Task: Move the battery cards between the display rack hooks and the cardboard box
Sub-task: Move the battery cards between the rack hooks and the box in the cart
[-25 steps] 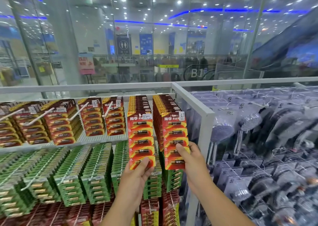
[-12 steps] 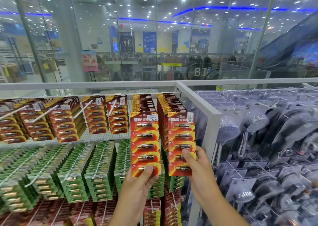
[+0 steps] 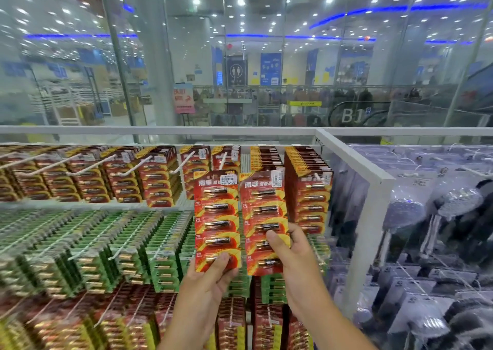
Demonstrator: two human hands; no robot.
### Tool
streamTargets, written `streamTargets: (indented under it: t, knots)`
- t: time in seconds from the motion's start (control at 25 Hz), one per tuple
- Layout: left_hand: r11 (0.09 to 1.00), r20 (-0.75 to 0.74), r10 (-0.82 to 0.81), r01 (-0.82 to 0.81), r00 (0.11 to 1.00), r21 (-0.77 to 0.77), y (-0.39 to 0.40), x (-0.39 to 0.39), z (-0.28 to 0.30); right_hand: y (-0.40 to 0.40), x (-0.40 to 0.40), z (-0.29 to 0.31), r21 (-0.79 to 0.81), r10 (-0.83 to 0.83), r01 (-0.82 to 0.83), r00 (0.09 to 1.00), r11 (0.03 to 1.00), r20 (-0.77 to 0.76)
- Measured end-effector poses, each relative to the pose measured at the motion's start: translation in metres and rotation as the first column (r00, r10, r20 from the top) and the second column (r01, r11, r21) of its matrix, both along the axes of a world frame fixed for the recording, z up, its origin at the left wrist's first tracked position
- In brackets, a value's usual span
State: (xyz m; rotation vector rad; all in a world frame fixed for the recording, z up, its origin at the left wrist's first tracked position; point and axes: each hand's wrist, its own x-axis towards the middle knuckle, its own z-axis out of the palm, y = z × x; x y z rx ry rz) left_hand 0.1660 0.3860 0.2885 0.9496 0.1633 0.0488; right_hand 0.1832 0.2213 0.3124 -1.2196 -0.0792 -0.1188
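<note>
Pinching the bottom edge of one red battery card (image 3: 216, 217), the left hand (image 3: 210, 283) holds it upright before the display rack (image 3: 373, 187); just beside it, the right hand (image 3: 293, 256) grips a second red battery card (image 3: 262, 211) likewise, near the full hooks.

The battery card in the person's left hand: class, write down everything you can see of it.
The battery card is a tall red and orange-yellow strip of what looks like printed cardboard, with five dark batteries lying crosswise under clear blisters, one above another. White characters and a white price sticker sit at its top. It is upright, facing the camera, in front of the green packs. The left hand pinches its bottom edge, thumb on the front. Its right edge is close to the right hand's card; contact is unclear.
</note>
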Motion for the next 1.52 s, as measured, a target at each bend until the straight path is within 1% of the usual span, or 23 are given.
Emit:
streamTargets:
  t: [0.2,0.32,0.4,0.6,0.84,1.04,1.2,1.32,1.52]
  knots:
    - [1.0,0.024,-0.003,0.004,1.0,-0.027,0.072,0.036,-0.002,0.071,0.025,0.0,-0.02,-0.049,0.048,0.998,0.999,-0.028]
    - [0.999,0.027,-0.007,0.008,1.0,-0.036,0.098,0.049,-0.002,0.096,0.038,-0.002,-0.026,-0.074,0.073,0.997,0.997,-0.036]
    - [0.999,0.004,-0.008,0.009,1.0,-0.043,0.106,0.052,-0.002,0.103,0.042,-0.002,-0.014,-0.092,0.092,0.994,0.996,-0.053]
    - [0.999,-0.009,-0.032,0.031,0.999,-0.042,0.112,0.052,-0.011,0.107,0.048,-0.006,-0.049,-0.121,0.117,0.99,0.992,-0.075]
    - [0.998,-0.062,-0.02,0.016,0.998,-0.054,0.107,0.07,-0.013,0.107,0.066,-0.006,-0.042,-0.141,0.137,0.984,0.99,-0.11]
    - [0.997,-0.134,-0.041,0.033,0.99,-0.063,0.107,0.126,-0.015,0.116,0.101,-0.008,-0.017,-0.19,0.19,0.967,0.982,-0.168]
    - [0.994,-0.144,-0.041,0.027,0.989,-0.104,0.105,0.177,-0.014,0.123,0.147,-0.011,0.011,-0.233,0.242,0.945,0.97,-0.23]
    - [0.996,-0.14,-0.048,0.037,0.989,-0.082,0.106,0.213,-0.014,0.132,0.185,-0.017,0.009,-0.296,0.309,0.916,0.951,-0.272]
    - [0.991,-0.166,-0.088,0.07,0.982,-0.112,0.109,0.251,-0.027,0.138,0.225,-0.027,0.062,-0.302,0.335,0.905,0.94,-0.3]
